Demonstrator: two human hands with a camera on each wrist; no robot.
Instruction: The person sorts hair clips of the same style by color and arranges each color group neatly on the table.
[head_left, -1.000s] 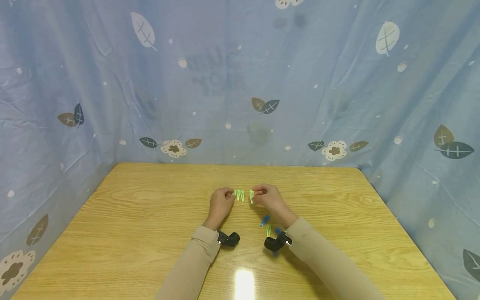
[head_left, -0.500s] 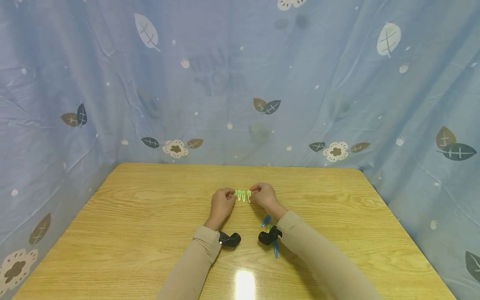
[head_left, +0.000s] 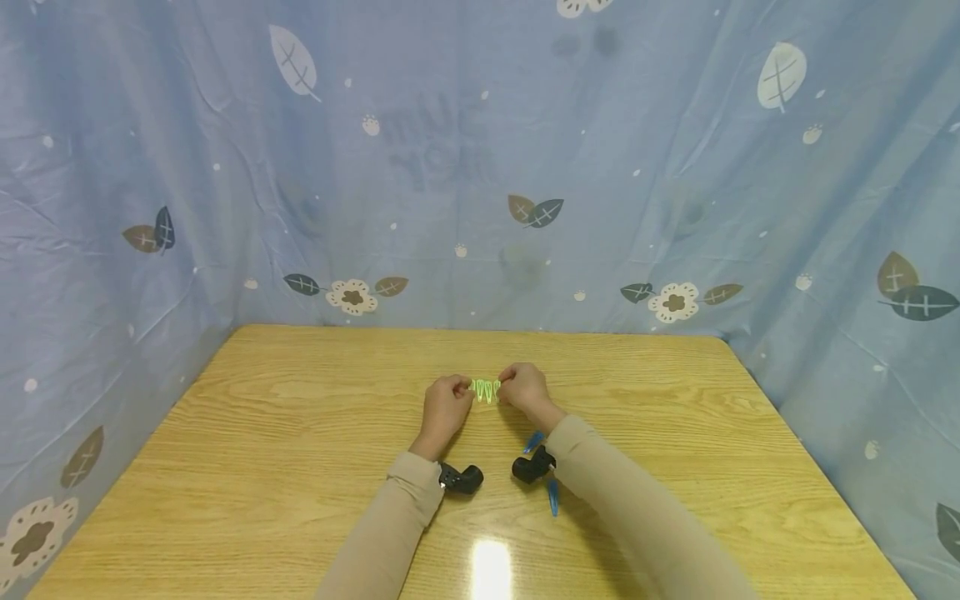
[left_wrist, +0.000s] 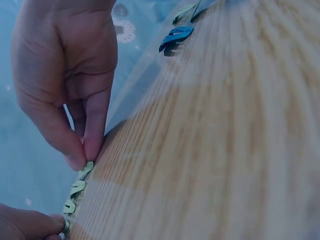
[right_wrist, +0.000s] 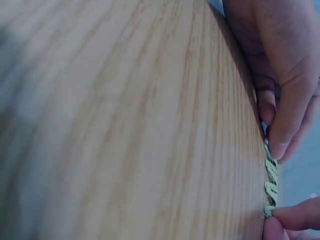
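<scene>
A short row of light green snap hair clips lies side by side on the wooden table, near its far side. My left hand pinches the leftmost clip between thumb and finger. From the other side my right hand pinches the rightmost clip, its lower part covered by the fingers. In the right wrist view, the clips form a close line between both hands. Nearer to me lie two blue hair clips, one by the right wrist and another below it.
A black wrist camera on the right arm hides part of the table between the blue clips. The left wrist view also has a loose green clip beyond a blue one. A blue patterned curtain closes off the table's back and sides.
My right hand has moved left, bringing its green clip up close to the row. The left hand has stayed at the row's left end. The loose green clip is now hidden in the head view.
</scene>
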